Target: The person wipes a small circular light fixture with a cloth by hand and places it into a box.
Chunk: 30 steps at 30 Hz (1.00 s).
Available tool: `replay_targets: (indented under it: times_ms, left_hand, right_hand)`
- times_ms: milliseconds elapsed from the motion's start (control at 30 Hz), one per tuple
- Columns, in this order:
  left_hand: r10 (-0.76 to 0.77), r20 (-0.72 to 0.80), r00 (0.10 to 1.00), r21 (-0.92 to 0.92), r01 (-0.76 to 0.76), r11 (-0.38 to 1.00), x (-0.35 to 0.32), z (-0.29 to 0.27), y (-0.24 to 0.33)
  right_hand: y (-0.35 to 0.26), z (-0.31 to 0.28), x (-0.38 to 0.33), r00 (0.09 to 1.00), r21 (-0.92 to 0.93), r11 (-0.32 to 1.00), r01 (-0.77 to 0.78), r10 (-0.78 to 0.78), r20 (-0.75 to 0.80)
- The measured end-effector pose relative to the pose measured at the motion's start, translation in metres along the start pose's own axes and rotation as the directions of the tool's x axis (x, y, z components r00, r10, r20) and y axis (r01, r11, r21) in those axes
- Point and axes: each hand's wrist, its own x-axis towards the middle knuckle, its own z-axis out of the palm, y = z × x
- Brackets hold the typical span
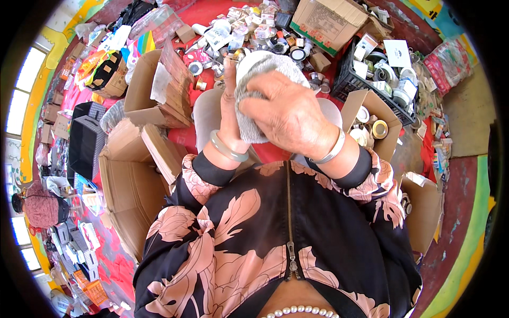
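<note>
In front of my chest, my right hand (289, 111) presses a grey towelling cloth (252, 124) with bent fingers. My left hand (229, 100) is at the cloth's left side, its thumb pointing up and its other fingers hidden behind. The two hands hold the cloth between them. A pale rounded part shows at the cloth's top; whether it is cloth or an object wrapped inside, I cannot make out. Beyond my hands lies a heap of small jars, lids and little boxes (254, 29) on a red floor covering.
Open cardboard boxes stand at my left (130, 183) and right (421, 212). A smaller carton (379, 103) holds round tins. Behind it is a black crate (344, 79) full of containers. A large carton (326, 24) sits at the back. Far left, another person (45, 205) is among baskets.
</note>
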Motion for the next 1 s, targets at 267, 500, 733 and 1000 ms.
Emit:
replay_targets:
  times_ms: [267, 500, 733, 1000]
  left_hand:
    - [-0.013, -0.156, 0.988, 0.037, 0.019, 0.999, 0.019, -0.026, 0.003]
    - [0.087, -0.025, 0.996, -0.204, -0.09, 0.975, 0.023, -0.048, 0.027]
    - [0.094, 0.093, 0.991, -0.256, -0.068, 0.964, 0.023, -0.047, 0.019]
    - [0.052, 0.374, 0.926, -0.442, 0.129, 0.888, 0.017, -0.036, 0.019]
  right_hand:
    - [-0.003, -0.014, -0.027, 0.94, -0.047, 0.995, -0.083, 0.094, 0.328]
    - [0.018, -0.071, -0.04, 0.87, -0.053, 0.93, -0.363, 0.359, 0.337]
    - [0.0, -0.094, -0.028, 0.85, -0.04, 0.91, -0.412, 0.4, 0.344]
    - [-0.019, -0.087, -0.009, 0.962, -0.108, 0.975, -0.192, 0.209, 0.176]
